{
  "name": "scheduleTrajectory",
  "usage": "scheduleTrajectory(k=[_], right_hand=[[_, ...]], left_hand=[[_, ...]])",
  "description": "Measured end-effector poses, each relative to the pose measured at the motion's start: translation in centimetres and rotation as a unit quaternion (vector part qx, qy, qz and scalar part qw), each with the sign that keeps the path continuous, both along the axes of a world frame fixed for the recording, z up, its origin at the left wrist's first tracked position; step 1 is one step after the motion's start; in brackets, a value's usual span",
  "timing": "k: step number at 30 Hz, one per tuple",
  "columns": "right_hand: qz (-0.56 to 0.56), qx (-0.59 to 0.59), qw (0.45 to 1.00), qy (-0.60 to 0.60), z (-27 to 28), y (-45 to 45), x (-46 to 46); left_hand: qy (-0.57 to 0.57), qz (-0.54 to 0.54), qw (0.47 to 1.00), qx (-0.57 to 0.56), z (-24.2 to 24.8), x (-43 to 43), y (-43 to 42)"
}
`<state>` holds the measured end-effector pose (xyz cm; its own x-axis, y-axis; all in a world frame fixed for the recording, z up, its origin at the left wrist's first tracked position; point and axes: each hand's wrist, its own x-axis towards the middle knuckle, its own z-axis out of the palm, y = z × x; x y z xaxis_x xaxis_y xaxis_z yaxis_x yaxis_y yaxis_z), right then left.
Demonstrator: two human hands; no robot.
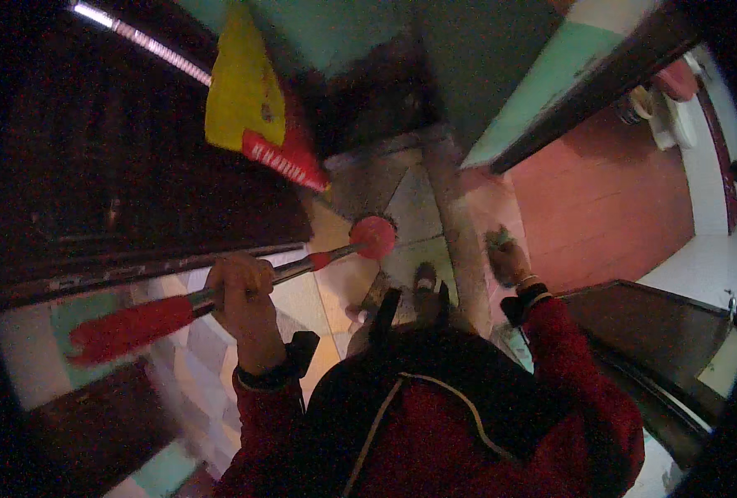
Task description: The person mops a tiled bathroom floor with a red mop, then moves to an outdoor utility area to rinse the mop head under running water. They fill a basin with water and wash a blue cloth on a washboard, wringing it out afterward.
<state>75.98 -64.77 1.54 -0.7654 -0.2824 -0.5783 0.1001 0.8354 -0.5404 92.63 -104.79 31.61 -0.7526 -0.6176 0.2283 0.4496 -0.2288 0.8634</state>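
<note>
My left hand point(240, 283) is closed around the metal pole point(293, 269) of a long-handled tool. The pole slants across the left half of the view, with a thick red grip point(135, 327) at its lower left end and a round red end piece point(373, 237) near the middle. Blur hides what kind of tool it is. My right hand point(510, 260), out to the right over the edge of the pink floor, holds a small dark greenish thing point(498, 239), too blurred to name. Each wrist has a dark band.
A yellow and red bag or cloth point(244, 93) bearing writing hangs by a dark cabinet point(125, 155). A doorway on the right opens to a room with a reddish floor point(605, 205), a white toilet point(673, 121) and a bucket point(639, 104). A brown door point(655, 317) stands at the lower right.
</note>
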Motion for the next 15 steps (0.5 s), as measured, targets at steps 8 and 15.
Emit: scheduleTrajectory(k=[8, 15], right_hand=[[0.236, 0.308, 0.921, 0.032, 1.4, 1.5, 3.8], [0.492, 0.323, 0.808, 0.012, 8.2, -9.8, 6.1]], left_hand=[[-0.067, 0.075, 0.993, -0.061, 3.2, 11.6, -1.8], [0.008, 0.259, 0.965, 0.028, 3.0, 26.1, -5.8]])
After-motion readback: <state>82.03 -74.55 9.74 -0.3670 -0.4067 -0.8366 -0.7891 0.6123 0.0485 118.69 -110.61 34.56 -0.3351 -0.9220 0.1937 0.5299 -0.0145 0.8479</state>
